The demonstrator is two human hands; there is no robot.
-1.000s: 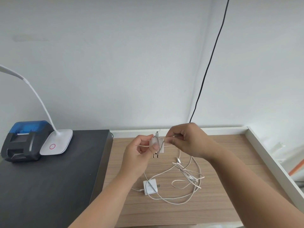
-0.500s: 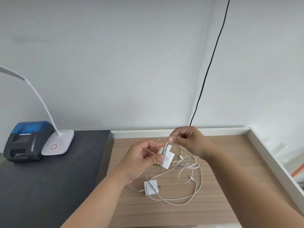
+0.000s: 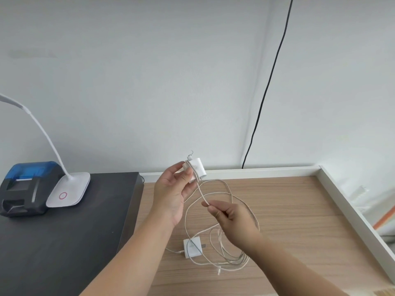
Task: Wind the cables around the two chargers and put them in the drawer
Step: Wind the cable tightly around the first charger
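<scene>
Okay, we're gripping one white charger (image 3: 197,169) in our left hand (image 3: 173,195) above the wooden desk's (image 3: 288,210) back edge, our right hand (image 3: 233,216) pinching its cable (image 3: 202,194) taut, while the second charger (image 3: 192,246) is lying near the front edge among loose cable loops.

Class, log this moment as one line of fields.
left hand: holds charger | right hand: pinches cable | second charger: on desk, unwound
</scene>
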